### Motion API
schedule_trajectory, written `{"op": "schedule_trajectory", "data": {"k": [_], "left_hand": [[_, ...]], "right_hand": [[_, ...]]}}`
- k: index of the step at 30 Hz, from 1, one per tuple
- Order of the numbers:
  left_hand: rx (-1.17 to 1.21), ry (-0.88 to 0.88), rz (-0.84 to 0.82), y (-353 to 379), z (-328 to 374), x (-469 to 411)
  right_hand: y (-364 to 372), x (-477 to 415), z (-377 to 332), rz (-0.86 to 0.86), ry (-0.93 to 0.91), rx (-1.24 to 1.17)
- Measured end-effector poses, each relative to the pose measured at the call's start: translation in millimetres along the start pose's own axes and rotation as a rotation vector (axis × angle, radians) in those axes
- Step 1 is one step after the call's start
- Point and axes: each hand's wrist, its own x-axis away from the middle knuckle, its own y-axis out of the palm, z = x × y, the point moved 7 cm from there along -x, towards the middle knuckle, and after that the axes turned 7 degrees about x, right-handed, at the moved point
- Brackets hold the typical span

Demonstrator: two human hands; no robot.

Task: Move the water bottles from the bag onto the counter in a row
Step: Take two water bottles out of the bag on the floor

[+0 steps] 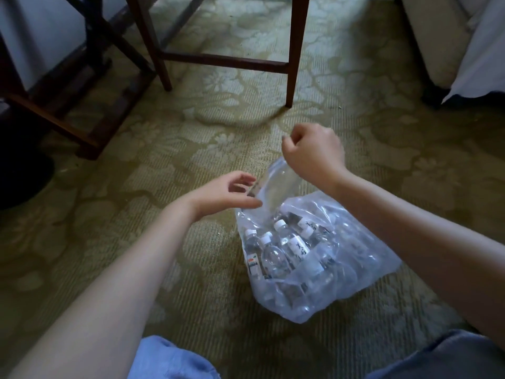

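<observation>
Forearms bare and stretched forward, your right hand [314, 151] is curled tight and raised, pinching the top edge of the clear plastic bag [360, 258] and holding it up. Your left hand [226, 191] hovers lower, fingers loosely spread, thumb against the bag's rim. Below and between both hands, small white-capped water bottles [287, 243] lie jumbled inside the crinkled film, on a green floral carpet [164, 149]. Beyond your hands stand dark wooden chair legs [293, 64].
</observation>
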Motion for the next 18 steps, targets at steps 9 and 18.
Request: {"op": "schedule_trajectory", "data": {"k": [9, 18], "left_hand": [[-0.098, 0.246, 0.407, -4, 15, 14], [0.304, 0.369, 0.739, -64, -4, 29]], "right_hand": [[23, 13, -40, -0.07, -0.117, -0.323], [107, 56, 13, -0.953, -0.118, -0.261]]}}
